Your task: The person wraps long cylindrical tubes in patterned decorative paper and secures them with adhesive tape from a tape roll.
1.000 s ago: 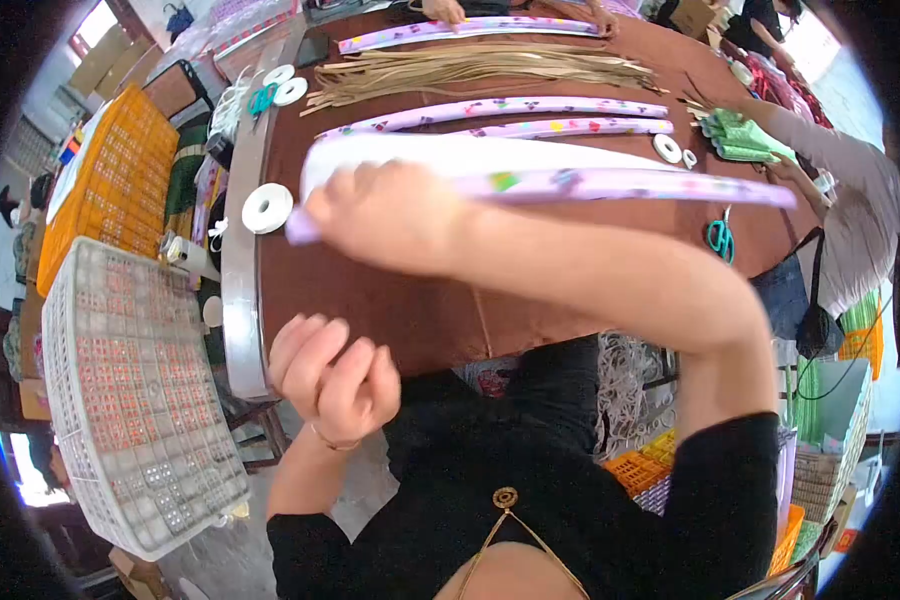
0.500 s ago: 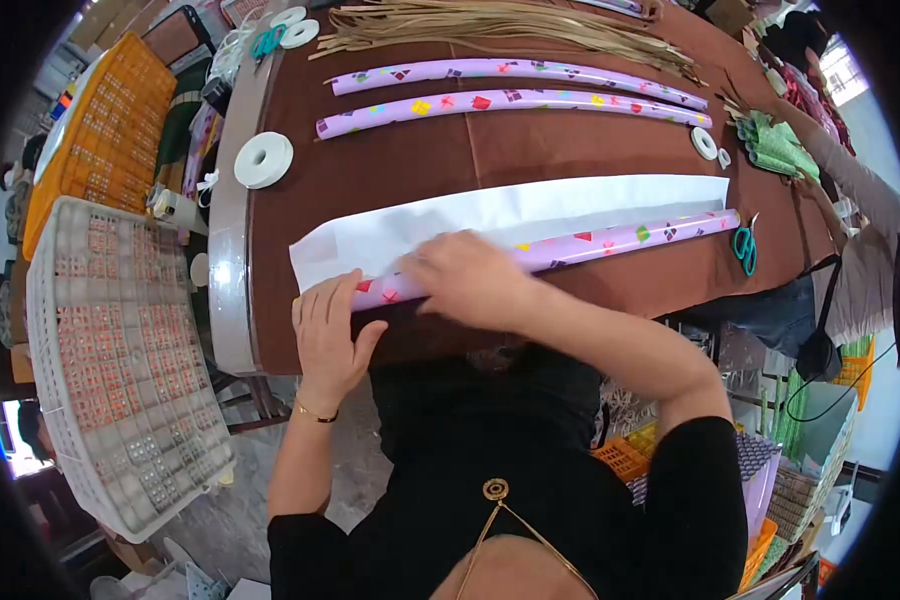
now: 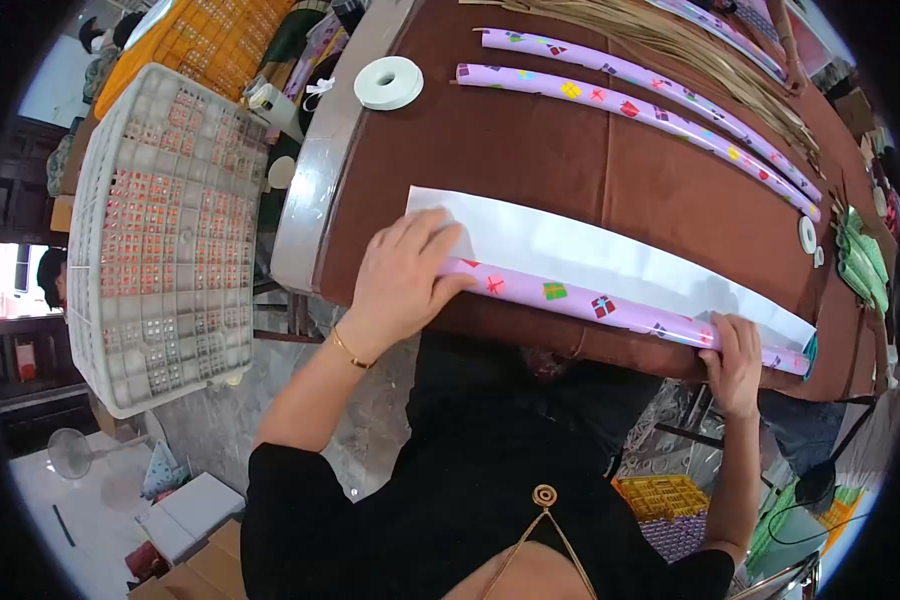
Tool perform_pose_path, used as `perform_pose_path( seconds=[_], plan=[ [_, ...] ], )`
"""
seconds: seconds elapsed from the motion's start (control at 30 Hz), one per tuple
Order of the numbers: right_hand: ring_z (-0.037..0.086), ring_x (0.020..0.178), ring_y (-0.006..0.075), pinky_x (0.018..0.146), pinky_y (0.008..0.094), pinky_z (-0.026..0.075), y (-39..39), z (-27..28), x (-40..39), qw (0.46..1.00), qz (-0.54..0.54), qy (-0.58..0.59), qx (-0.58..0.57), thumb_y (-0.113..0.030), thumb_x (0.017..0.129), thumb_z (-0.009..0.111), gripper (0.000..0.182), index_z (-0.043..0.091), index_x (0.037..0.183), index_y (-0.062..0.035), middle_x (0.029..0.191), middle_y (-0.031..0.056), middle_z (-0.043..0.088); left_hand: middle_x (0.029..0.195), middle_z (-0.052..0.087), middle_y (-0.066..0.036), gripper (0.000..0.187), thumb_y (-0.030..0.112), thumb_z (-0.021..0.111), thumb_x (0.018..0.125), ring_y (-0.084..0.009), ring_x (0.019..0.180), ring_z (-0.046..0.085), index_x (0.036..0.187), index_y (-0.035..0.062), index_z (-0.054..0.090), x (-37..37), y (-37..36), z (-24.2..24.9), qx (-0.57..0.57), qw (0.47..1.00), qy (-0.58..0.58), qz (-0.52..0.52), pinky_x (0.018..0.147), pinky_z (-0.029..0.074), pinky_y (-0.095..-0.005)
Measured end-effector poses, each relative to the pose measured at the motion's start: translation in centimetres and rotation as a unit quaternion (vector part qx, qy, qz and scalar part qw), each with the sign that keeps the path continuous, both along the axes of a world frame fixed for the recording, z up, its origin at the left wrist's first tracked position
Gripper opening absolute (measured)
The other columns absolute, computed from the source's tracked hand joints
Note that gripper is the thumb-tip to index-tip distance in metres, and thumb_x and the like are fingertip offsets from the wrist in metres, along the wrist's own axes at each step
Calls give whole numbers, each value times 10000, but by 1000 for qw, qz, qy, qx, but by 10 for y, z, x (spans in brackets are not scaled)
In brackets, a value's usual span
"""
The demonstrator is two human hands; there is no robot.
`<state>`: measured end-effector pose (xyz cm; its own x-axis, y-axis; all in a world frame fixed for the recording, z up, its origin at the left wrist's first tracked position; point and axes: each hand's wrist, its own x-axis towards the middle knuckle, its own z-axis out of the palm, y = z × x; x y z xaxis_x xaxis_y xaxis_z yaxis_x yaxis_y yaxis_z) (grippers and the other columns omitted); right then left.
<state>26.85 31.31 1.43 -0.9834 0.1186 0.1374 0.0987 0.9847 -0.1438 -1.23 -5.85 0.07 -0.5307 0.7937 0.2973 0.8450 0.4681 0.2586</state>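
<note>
A long lilac roll of gift wrap (image 3: 555, 293) printed with little presents lies along the near edge of the brown-covered table (image 3: 530, 150). Its unrolled white underside (image 3: 590, 250) spreads out flat behind it. At the left end my left hand (image 3: 402, 272) curls over the roll, fingers on the white side and thumb along the front. Near the right end my right hand (image 3: 735, 368) is closed around the roll from the front. Teal scissors (image 3: 812, 355) show partly behind the roll's right tip.
Two finished-looking lilac rolls (image 3: 610, 100) lie farther back, beside a bundle of flat tan strips (image 3: 670, 65). A white tape roll (image 3: 388, 83) is at the left edge. Green bundled material (image 3: 860, 255) lies at right. A white plastic crate (image 3: 170, 250) stands left.
My right hand has moved from the middle of the roll to near its right end. My left hand stays at the left end. The view has turned, so the table appears slanted.
</note>
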Motion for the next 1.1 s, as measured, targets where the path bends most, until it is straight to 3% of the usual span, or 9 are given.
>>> perform_pose_path(
  seconds=[0.07, 0.1, 0.27, 0.47, 0.53, 0.67, 0.87, 1.03, 1.1],
  plan=[
    [539, 1043, 415, 916, 487, 434, 9, 4, -1, 1000, -24, -10, -17, -416, 828, 638, 595, 576, 1228, 20, 1137, 211, 566, 1333, 537, -198, 583, 421, 705, 831, -386, 1245, 498, 1241, 27, 579, -10, 1, -7, -9, 1000, 12, 25, 972, 427, -475],
    [529, 1097, 431, 958, 484, 421, 19, 8, 0, 999, -18, -16, -41, -444, 932, 527, 575, 577, 1230, 45, 1187, 234, 558, 1333, 537, -198, 583, 421, 705, 831, -386, 1245, 498, 1241, 27, 579, -11, -1, -4, -11, 1000, 11, 21, 972, 427, -475],
    [451, 1293, 387, 1128, 448, 319, 73, 2, 27, 981, -184, -37, -47, -141, 823, 495, 523, 571, 1329, -38, 1355, 206, 528, 1384, 516, -200, 613, 392, 669, 870, -405, 1290, 465, 1313, -9, 529, -14, 3, -1, -68, 997, -7, 29, 1039, 389, -491],
    [512, 1252, 384, 1076, 444, 380, 126, -15, 72, 955, -296, 8, 2, -261, 924, 521, 452, 595, 1307, -32, 1369, 194, 548, 1484, 427, -205, 628, 404, 560, 954, -417, 1340, 403, 1416, -5, 446, -18, -1, -2, -117, 993, -24, 8, 1105, 323, -492],
    [520, 1252, 387, 1064, 442, 395, 133, -18, 74, 954, -299, 5, 19, -328, 948, 529, 470, 599, 1305, -30, 1374, 200, 552, 1483, 430, -219, 536, 316, 498, 994, -406, 1351, 397, 1418, -10, 457, -18, -1, 2, -142, 989, -25, 26, 1124, 305, -474],
    [496, 1298, 374, 1083, 426, 380, 147, -21, 77, 939, -343, -9, 0, -348, 972, 512, 474, 596, 1313, -29, 1400, 210, 535, 1481, 427, -215, 616, 404, 534, 968, -426, 1329, 413, 1416, -10, 446, -20, 2, 2, -142, 990, -14, 20, 1104, 325, -498],
    [547, 1269, 277, 1070, 346, 392, 156, -17, 74, 910, -393, 11, -130, -265, 1007, 500, 410, 585, 1335, -35, 1355, 170, 592, 1357, 499, -221, 602, 357, 699, 833, -400, 1318, 426, 1278, -14, 534, -21, 11, 3, -85, 996, 22, -3, 1096, 309, -521],
    [572, 1183, 370, 1037, 409, 417, 216, -57, 88, 949, -313, 27, 29, -317, 1009, 481, 446, 606, 1262, 27, 1270, 202, 622, 1206, 580, -153, 448, 384, 711, 826, -347, 1139, 534, 1081, 29, 613, -22, 18, -8, -5, 998, 50, 48, 975, 402, -492],
    [572, 1171, 374, 1030, 418, 419, 218, -56, 80, 943, -328, 46, 0, -321, 1009, 482, 442, 619, 1239, 30, 1255, 206, 627, 1157, 590, -136, 416, 380, 708, 831, -328, 1091, 548, 1052, 38, 620, -23, 14, -13, 10, 996, 53, 75, 946, 415, -480]
  ],
)
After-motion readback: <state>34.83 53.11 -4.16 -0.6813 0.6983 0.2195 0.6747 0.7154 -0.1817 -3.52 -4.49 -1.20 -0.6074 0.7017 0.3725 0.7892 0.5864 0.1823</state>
